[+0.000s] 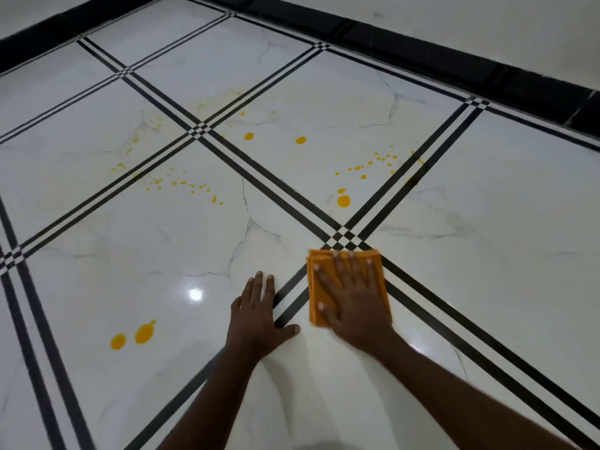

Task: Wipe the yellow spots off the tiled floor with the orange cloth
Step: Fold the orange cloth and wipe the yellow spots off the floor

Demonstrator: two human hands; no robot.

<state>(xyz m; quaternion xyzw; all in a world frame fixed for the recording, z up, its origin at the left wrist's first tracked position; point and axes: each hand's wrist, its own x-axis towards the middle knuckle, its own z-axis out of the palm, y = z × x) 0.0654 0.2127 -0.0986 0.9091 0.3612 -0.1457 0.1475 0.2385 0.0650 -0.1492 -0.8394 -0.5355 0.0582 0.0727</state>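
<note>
Right hand [352, 302] pressed flat, fingers spread, on the folded orange cloth [316, 295]; left hand [258, 315] flat on the tiled floor [487, 254] beside it.

Push forward with even pressure: a large yellow spot [343, 201] lies just ahead, scattered droplets [373, 162] beyond. Two yellow blobs [133, 337] sit well left of the bracing hand. Faint, possibly smeared residue [220, 100] farther off. Nothing blocks the sweep.

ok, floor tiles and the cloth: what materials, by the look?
Floor tiles: likely glazed ceramic or porcelain with a marble-look print; glossy, mirroring a lamp glare.
Orange cloth: soft fabric, perhaps microfibre; matte, folded in layers, flat under the right hand.
</note>
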